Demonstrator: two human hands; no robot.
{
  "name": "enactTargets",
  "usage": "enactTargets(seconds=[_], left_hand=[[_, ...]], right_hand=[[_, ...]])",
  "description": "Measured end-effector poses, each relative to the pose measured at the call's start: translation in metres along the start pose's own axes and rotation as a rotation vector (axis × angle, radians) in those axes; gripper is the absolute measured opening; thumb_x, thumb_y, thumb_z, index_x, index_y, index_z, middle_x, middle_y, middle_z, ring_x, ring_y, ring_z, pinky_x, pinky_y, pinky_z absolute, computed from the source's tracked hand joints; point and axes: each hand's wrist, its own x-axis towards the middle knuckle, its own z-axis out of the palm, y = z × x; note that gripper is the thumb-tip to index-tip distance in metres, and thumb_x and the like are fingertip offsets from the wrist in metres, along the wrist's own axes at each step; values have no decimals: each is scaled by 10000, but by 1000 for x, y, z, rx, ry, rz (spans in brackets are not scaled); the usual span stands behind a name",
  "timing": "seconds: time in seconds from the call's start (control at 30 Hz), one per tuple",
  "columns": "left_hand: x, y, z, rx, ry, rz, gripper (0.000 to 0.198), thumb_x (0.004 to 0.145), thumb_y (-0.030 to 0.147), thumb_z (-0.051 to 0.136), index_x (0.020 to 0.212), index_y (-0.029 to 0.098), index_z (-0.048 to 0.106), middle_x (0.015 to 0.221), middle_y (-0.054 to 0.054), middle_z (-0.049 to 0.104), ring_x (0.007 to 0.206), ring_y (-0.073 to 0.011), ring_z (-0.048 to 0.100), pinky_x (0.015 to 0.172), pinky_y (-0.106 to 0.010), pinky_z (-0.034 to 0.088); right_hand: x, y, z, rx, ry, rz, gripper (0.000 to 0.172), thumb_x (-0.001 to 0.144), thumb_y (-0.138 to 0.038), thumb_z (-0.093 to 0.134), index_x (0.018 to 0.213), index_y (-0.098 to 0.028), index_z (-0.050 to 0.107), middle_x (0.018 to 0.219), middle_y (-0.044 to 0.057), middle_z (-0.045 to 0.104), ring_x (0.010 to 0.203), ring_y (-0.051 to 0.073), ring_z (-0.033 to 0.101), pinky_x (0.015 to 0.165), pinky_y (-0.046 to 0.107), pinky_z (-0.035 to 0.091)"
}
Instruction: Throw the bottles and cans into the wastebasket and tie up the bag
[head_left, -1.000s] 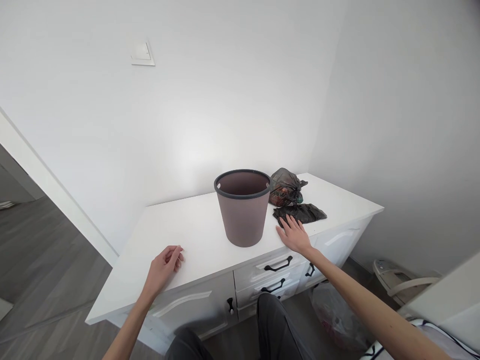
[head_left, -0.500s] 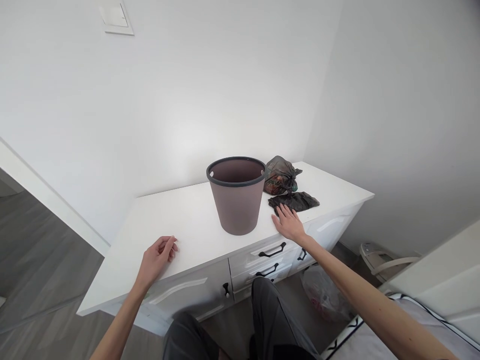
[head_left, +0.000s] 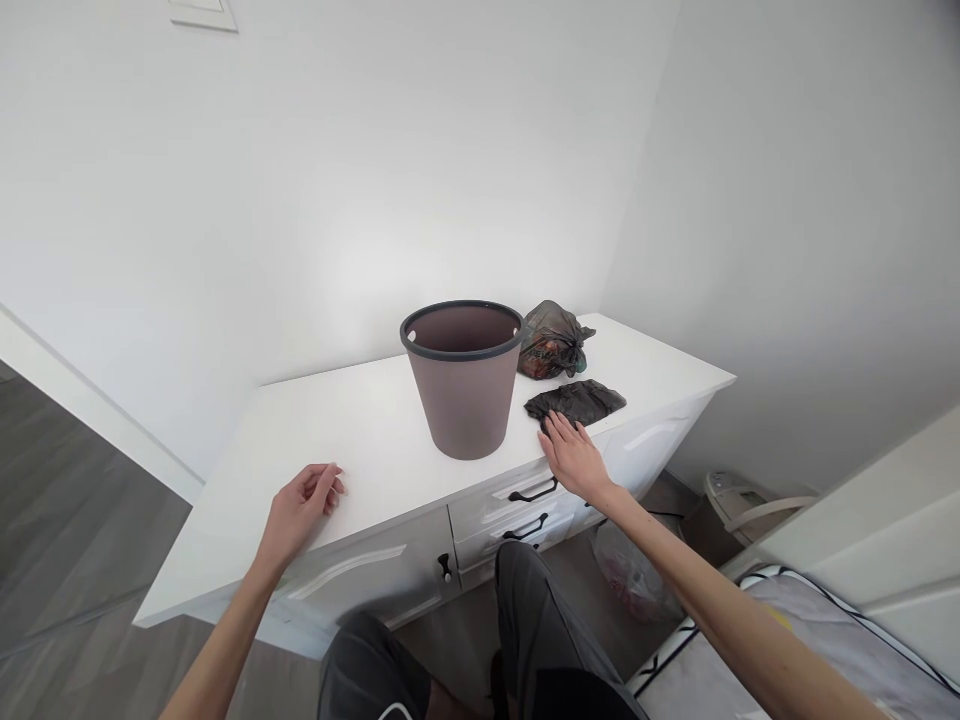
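A mauve trash bin (head_left: 463, 400) with a dark rim and side handle holes stands upright on the white cabinet top. To its right sits a knotted black garbage bag (head_left: 553, 340) with things showing dimly through it. In front of that bag lies a flat, crumpled black plastic bag (head_left: 589, 402). My right hand (head_left: 574, 455) reaches over the cabinet's front edge, fingers stretched out, its fingertips on the flat bag's near left end. Left of the bin, my left hand (head_left: 300, 508) rests by the front edge with fingers loosely curled and nothing seen in them.
Below the white cabinet top (head_left: 322, 420) are doors and drawers with black handles (head_left: 526, 525). My knees are close to its front. A clear plastic bag (head_left: 634, 570) lies on the floor, with a pale appliance (head_left: 739, 500) farther right. Walls stand behind and to the right.
The view has shifted slightly, so everything sits a little farther left and mostly higher. My right hand still touches the flat bag, and my left hand keeps its curled pose beside the bin.
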Motion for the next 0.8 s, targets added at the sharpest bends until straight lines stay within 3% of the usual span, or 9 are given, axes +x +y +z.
enactTargets(seconds=[0.23,0.3,0.43,0.53,0.67,0.8], left_hand=[[-1,-1,1,4,8,-1,460,907,673,575,895,222,669,783,-17,711,646,-161,582,658,-285,494],[-3,-3,2,12,28,2,464,904,677,575,903,223,670,789,-18,713,646,-162,584,667,-290,496],[-15,-1,4,12,89,5,511,893,719,556,932,224,676,805,-24,720,635,-166,592,679,-306,513],[-33,9,8,4,59,13,561,865,771,543,910,228,675,793,-31,714,646,-180,603,666,-316,522],[-61,38,24,22,-1,62,577,857,792,515,850,233,656,830,-66,714,739,-220,641,668,-333,527],[-87,83,44,24,17,257,430,963,633,518,1090,249,663,1222,-115,702,1002,-254,656,770,-350,554]], right_hand=[[-39,-9,-12,39,43,-180,631,1109,-450,237,1559,-94,500,1643,152,424,1551,307,376,1272,535,298],[-48,-6,-16,71,55,-250,572,1103,-388,291,1579,-136,483,1646,126,425,1546,291,388,1272,530,307],[-63,3,-27,161,136,-334,536,1065,-176,292,1533,-200,552,1547,81,569,1492,245,478,1264,526,340],[-73,4,-42,296,202,-328,516,1053,-178,322,1460,-250,631,1452,48,659,1413,245,573,1227,528,409],[-84,-12,-89,593,193,-205,417,1045,-341,422,1326,-300,728,1303,51,748,1218,298,702,1028,476,583],[-91,-46,-158,938,-21,-86,383,1037,-485,510,1101,-233,792,1011,60,799,965,290,735,830,381,610]])
